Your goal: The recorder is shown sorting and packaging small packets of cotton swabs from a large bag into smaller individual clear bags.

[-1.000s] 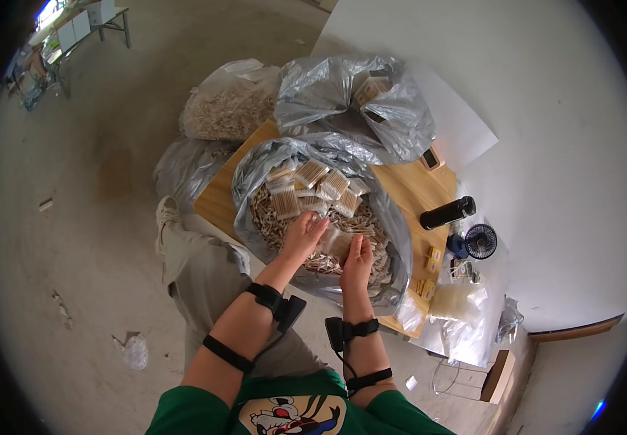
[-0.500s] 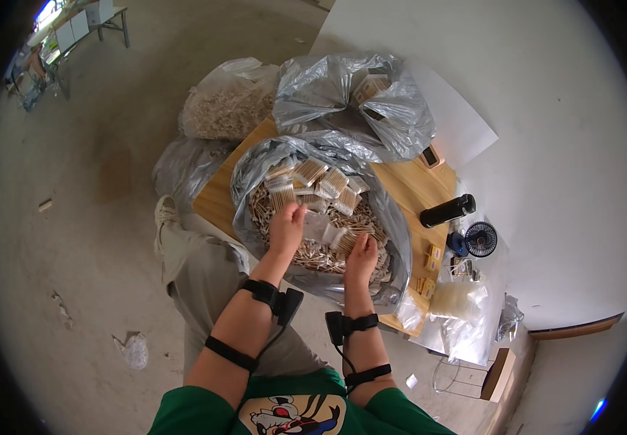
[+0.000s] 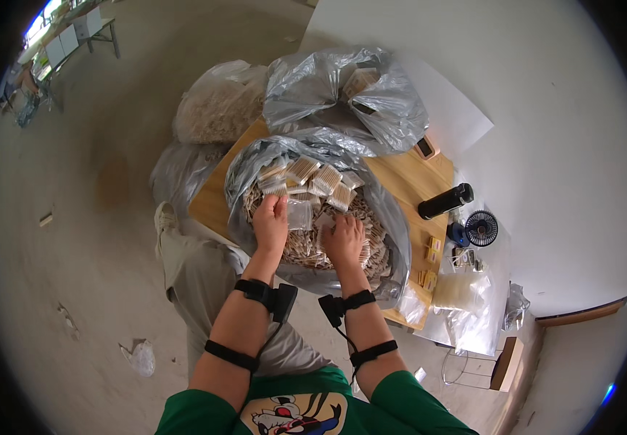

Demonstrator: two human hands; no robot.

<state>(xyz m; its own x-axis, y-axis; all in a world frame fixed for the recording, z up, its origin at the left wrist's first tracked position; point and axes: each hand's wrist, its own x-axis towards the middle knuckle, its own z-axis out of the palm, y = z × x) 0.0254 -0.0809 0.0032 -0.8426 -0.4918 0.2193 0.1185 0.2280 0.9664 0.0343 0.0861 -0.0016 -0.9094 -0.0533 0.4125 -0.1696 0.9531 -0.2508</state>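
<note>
- Inside the large grey plastic sack (image 3: 399,250), between the two hands, lies a small clear flat plastic bag (image 3: 299,215), over loose thin tan sticks with pale tips (image 3: 302,250).
- Left hand (image 3: 270,225): its grip looks closed on the bag's left edge.
- Right hand (image 3: 344,241): fingers down among the sticks; whether its grip holds any, I cannot tell.
- The bag should be very light, limp and slippery; a pinch at an edge or corner would suit it best.
- The sticks are likely light and stiff but easily snapped; a loose bundle is best taken around the middle, clear of the tips.
- Filled clear packets of sticks (image 3: 326,179) lie in the sack's far part, probably firmer and easier to hold flat.
- Beneath the sack is a light-brown wooden surface (image 3: 400,181); at its right stand a black cylindrical flask (image 3: 445,201) and a small round dark fan (image 3: 481,228).
- Farther off, a silvery plastic sack (image 3: 313,83) is bunched up; a pale wall (image 3: 553,145) rises right, and dull grey-brown floor (image 3: 88,246) spreads left.
</note>
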